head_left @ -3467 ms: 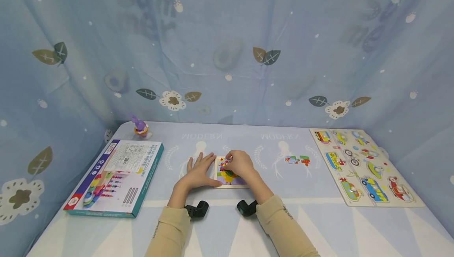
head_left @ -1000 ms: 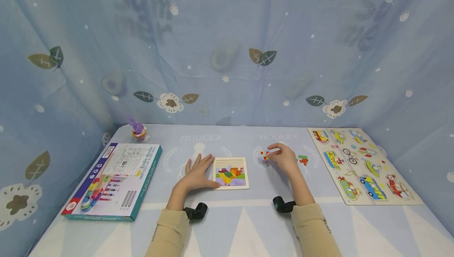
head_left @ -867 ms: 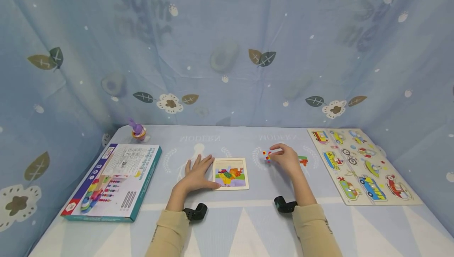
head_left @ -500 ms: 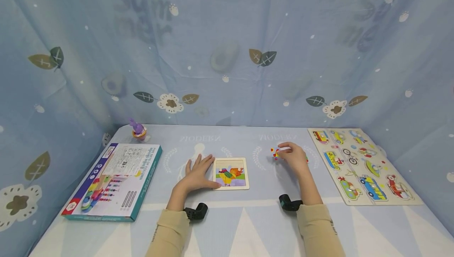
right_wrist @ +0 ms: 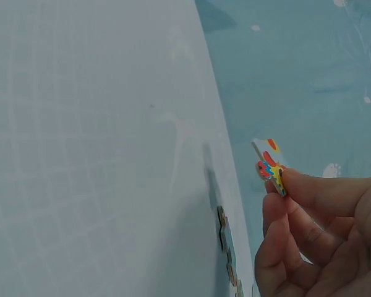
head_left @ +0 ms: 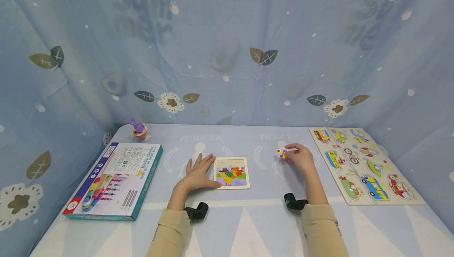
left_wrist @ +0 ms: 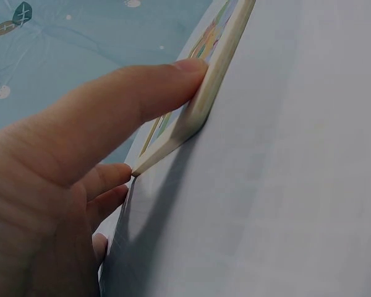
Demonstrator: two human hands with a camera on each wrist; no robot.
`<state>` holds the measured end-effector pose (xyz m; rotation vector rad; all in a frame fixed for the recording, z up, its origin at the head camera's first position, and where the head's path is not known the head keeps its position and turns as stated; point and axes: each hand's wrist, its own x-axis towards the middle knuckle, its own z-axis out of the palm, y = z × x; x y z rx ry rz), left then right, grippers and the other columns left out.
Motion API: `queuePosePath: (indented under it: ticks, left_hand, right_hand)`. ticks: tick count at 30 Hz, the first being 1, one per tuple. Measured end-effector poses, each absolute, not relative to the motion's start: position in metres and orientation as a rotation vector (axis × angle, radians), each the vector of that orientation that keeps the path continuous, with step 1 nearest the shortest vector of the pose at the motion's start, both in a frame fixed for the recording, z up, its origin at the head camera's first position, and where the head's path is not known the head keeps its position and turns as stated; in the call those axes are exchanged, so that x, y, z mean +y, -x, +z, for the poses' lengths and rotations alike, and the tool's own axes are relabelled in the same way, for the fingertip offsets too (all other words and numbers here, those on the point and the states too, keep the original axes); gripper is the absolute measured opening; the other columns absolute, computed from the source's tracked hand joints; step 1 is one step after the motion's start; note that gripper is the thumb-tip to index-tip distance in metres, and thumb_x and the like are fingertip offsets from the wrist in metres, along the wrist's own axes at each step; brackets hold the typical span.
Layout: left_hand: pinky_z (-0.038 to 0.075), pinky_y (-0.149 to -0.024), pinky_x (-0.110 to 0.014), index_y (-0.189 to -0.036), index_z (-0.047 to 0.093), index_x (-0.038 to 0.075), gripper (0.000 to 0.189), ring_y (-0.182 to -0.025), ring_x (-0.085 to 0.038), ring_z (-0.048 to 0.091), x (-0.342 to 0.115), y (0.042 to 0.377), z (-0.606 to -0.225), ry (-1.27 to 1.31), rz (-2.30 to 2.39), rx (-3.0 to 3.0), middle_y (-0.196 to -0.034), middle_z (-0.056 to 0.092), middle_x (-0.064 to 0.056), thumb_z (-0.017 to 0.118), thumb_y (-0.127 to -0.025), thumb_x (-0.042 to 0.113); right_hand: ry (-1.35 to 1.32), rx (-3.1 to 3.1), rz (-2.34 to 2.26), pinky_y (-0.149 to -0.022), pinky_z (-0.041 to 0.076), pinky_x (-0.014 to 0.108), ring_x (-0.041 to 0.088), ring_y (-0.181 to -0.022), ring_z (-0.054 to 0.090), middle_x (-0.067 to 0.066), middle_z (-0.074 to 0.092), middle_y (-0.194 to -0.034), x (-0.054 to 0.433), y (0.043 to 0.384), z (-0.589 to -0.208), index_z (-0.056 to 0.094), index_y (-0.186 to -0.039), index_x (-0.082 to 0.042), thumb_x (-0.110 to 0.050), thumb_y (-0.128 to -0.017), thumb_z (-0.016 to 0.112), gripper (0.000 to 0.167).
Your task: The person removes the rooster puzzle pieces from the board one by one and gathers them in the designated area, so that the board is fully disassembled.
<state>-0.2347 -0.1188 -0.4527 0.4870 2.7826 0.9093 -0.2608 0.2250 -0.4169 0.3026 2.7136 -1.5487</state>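
The latest change is on the right: the right hand [head_left: 302, 157] has carried a small puzzle piece [head_left: 281, 153] with red hearts farther toward three o'clock, and it now sits at about two o'clock from the puzzle tray [head_left: 231, 162]. That suggests, to my judgement, that pieces are being lifted out and gathered beside the tray rather than fitted. The tray lies on the bench [head_left: 244, 215] with its upper strip, at twelve o'clock, showing bare wood; the rooster picture [head_left: 228, 176] fills the part below.

The two hands are well apart. The right pinches the piece between thumb and fingers; in the dim right wrist view it seems to be clear of the bench, with loose pieces [right_wrist: 229, 241] in a row nearby. The left hand [head_left: 198, 176] rests at the tray's nine o'clock side, fingers spread, its thumb on the frame near the seven o'clock corner.

Against the earliest frame, the right hand is away from the tray, and the hearts that showed at the tray's eleven o'clock are gone from there. Half a second ago the piece was a little nearer the tray; the left hand has stayed put.
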Motion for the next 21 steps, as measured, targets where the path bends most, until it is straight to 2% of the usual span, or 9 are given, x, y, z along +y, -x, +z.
queuePosePath:
  ticks: [8,15,21]
  left_hand:
    - [-0.010,-0.105,-0.059,-0.145,0.031,0.007,0.098,-0.141,-0.035,0.000,-0.1188,0.2340,-0.4521,-0.490,0.914,2.776,-0.151,0.025,-0.009,0.078,-0.066,0.043]
    - [-0.010,-0.106,-0.059,-0.144,0.031,0.007,0.098,-0.141,-0.035,0.001,-0.1181,0.2340,-0.4519,-0.485,0.909,2.781,-0.151,0.025,-0.008,0.078,-0.066,0.042]
    - [-0.010,-0.105,-0.059,-0.144,0.031,0.007,0.098,-0.141,-0.035,0.001,-0.1179,0.2340,-0.4520,-0.487,0.905,2.786,-0.151,0.026,-0.009,0.078,-0.066,0.042]
  right_hand:
    - [-0.356,2.695,-1.463,-0.056,0.047,0.021,0.007,-0.058,0.055,0.007,0.061,-0.075,0.2251,0.2604,-0.4240,0.059,-0.106,0.006,-0.005,-0.082,0.065,0.027]
    - [-0.340,2.726,-1.448,-0.055,0.047,0.017,0.005,-0.058,0.055,0.014,0.064,-0.080,0.2201,0.2594,-0.4254,0.060,-0.104,0.011,-0.001,-0.080,0.065,0.027]
    - [-0.353,2.732,-1.432,-0.056,0.047,0.017,0.006,-0.060,0.053,0.012,0.063,-0.081,0.2197,0.2600,-0.4253,0.061,-0.105,0.010,-0.001,-0.080,0.064,0.028]
